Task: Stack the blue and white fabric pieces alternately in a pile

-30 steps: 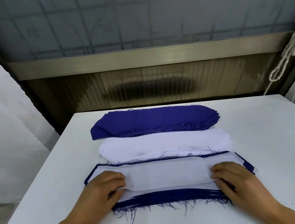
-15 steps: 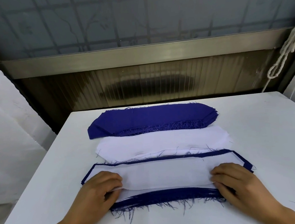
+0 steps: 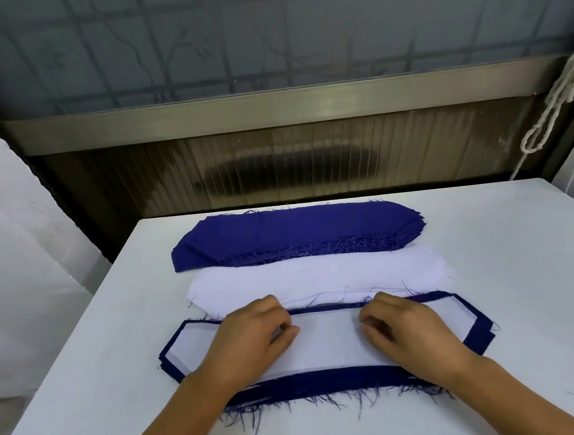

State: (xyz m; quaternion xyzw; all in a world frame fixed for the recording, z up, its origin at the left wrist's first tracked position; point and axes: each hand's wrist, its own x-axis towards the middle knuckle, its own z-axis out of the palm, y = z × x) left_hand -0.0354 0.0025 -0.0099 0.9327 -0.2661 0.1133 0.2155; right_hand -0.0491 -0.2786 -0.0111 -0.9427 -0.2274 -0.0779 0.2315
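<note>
Both hands moved inward; left hand (image 3: 253,336), right hand (image 3: 404,328) hide fingertips.

Plain white table (image 3: 509,268) pushed up against a window (image 3: 264,33) with frosted, patterned glass; a metal sill (image 3: 270,107) runs under it, ribbed brownish panel (image 3: 274,163) below that; white rope (image 3: 558,100) dangling at the right; pale walls (image 3: 13,245) on both sides.

Three fabric stacks total: one blue stack (image 3: 297,232) top center, one white stack (image 3: 317,276) below, one mixed pile (image 3: 326,343) lowest. Two hands.
</note>
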